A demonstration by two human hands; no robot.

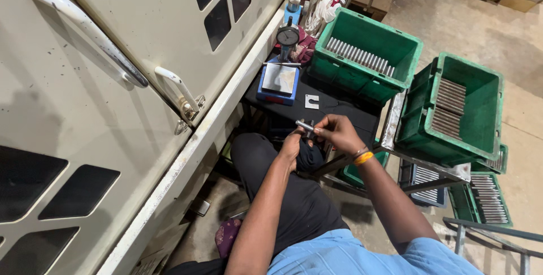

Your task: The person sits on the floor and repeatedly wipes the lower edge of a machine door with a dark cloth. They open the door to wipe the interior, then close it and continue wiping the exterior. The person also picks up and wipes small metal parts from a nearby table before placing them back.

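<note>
My left hand (pixel 292 146) and my right hand (pixel 337 132) meet in front of me over my lap, and together they hold a short shiny metal rod (pixel 305 126). My right fingertips pinch its near end while the left fingers grip it from below. A small black table (pixel 339 111) lies just beyond the hands, with a flat white metal piece (pixel 311 101) on it. A dial gauge on a blue base (pixel 281 77) stands at the table's far left corner.
A large cream machine cabinet (pixel 113 83) with handles fills the left. A green crate (pixel 367 54) holding a row of metal rods sits behind the table. Another green crate (pixel 452 111) with rods rests on a frame at the right, with more trays of rods (pixel 486 196) below.
</note>
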